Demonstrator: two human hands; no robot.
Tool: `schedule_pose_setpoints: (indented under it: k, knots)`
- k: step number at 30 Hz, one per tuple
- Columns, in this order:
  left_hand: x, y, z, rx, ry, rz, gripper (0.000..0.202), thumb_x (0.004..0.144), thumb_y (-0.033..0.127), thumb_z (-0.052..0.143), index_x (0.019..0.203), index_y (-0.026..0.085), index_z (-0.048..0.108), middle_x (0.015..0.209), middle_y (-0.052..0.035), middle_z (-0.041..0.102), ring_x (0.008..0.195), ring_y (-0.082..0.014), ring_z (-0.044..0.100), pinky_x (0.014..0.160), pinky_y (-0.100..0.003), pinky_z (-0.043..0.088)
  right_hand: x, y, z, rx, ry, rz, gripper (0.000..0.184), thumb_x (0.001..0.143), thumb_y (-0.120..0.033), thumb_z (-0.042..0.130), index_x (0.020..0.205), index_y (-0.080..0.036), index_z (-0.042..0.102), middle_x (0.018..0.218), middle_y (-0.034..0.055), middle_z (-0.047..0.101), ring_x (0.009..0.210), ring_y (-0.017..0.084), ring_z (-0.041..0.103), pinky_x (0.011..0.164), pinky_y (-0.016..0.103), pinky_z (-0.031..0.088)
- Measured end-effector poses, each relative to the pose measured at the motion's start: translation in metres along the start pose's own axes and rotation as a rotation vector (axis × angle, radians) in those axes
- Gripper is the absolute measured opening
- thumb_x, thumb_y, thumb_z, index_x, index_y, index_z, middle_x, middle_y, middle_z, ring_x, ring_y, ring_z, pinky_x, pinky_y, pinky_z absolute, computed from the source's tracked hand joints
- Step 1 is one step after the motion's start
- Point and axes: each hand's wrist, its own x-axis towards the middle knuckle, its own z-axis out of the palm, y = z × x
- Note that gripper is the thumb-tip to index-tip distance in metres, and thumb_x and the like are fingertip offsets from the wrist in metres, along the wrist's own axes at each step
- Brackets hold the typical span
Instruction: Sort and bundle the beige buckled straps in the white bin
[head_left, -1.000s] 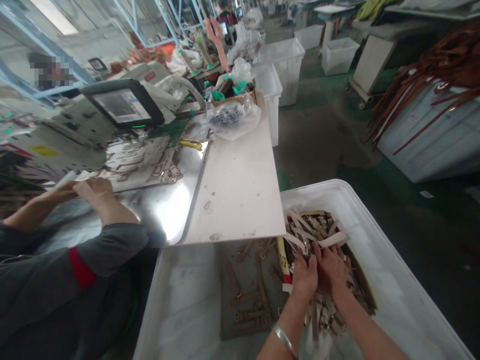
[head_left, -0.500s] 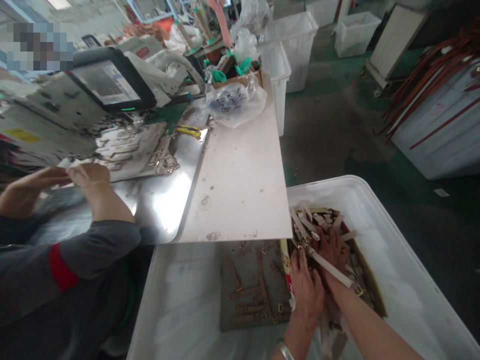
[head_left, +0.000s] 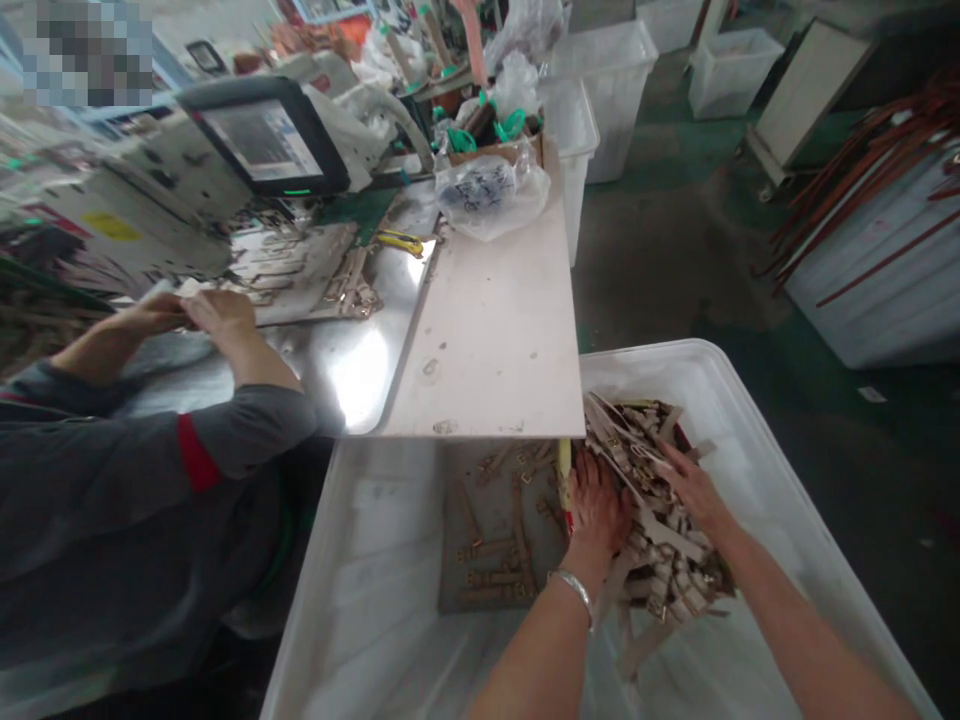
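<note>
Inside a large white plastic tub [head_left: 360,610], the left hand [head_left: 598,515] and right hand [head_left: 694,490] well apart from each other, both on a heap of pale strips with small metal buckles [head_left: 656,530]. Left hand palm down at the heap's left edge, with fingers bent; no way to tell if gripping any strip. Right hand open, lying across the heap's far side, not clamped on any piece. A silver bangle [head_left: 575,590] around the left wrist. Just beside the left hand, a grey sheet [head_left: 450,590] on the tub floor, with loose buckled strips on it. Past the tub, a white board [head_left: 487,330] beside a steel table [head_left: 360,385], and on the board a clear plastic bag [head_left: 491,190]. At left, a co-worker's grey sleeve [head_left: 150,470] with a red band, and the co-worker's hands [head_left: 217,315] close together over the steel table.
</note>
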Motion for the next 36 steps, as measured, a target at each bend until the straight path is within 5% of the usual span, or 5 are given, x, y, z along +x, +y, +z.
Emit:
schedule_pose_setpoints:
  k: [8,14,19,25,36]
  knots:
    - [0.023,0.007,-0.012,-0.029,-0.039,-0.059,0.059,0.089,0.032,0.047,0.140,0.003,0.043,0.149,-0.0232,0.040,0.143,-0.0313,0.030,0.120,-0.044,0.024,-0.039,-0.008,-0.027,0.106,0.114,0.087,0.069,0.080,-0.064,0.049,0.128,-0.015,0.059,0.135,0.0111,0.056,0.128,0.027,0.048,0.115,0.045,0.031]
    - [-0.052,0.018,-0.035,-0.187,-0.074,0.121,0.077,0.085,0.055,0.053,0.150,0.023,0.028,0.161,-0.0127,0.015,0.149,-0.0330,0.010,0.120,-0.061,0.015,-0.032,0.010,0.008,0.057,0.165,0.118,0.076,0.084,-0.059,0.038,0.140,-0.009,0.047,0.147,0.0147,0.043,0.137,0.027,0.036,0.119,0.045,0.024]
    - [-0.099,0.027,-0.017,-0.121,-0.235,0.399,0.103,0.071,0.057,0.071,0.153,0.033,0.012,0.162,-0.0132,-0.004,0.148,-0.0415,-0.001,0.108,-0.076,0.021,-0.009,0.015,0.032,-0.027,0.193,0.162,0.066,0.086,-0.056,0.039,0.136,-0.015,0.053,0.151,0.0130,0.035,0.141,0.030,0.026,0.119,0.051,0.018]
    - [-0.063,0.016,-0.002,0.011,-0.275,0.487,0.087,0.078,0.023,0.063,0.152,0.030,0.017,0.163,-0.0117,-0.002,0.150,-0.0336,0.004,0.099,-0.060,0.046,-0.005,0.019,0.009,-0.038,0.069,0.086,0.067,0.085,-0.056,0.038,0.135,-0.015,0.054,0.140,0.0108,0.051,0.135,0.026,0.039,0.118,0.044,0.026]
    - [-0.035,0.009,0.031,-0.094,-0.195,0.527,0.043,0.097,0.027,0.043,0.138,0.036,0.047,0.159,-0.0036,0.025,0.148,-0.0290,0.017,0.118,-0.063,0.019,-0.034,0.012,0.019,-0.248,0.102,-0.003,0.075,0.089,-0.066,0.030,0.145,-0.017,0.044,0.157,0.0120,0.026,0.144,0.030,0.023,0.117,0.052,0.023]
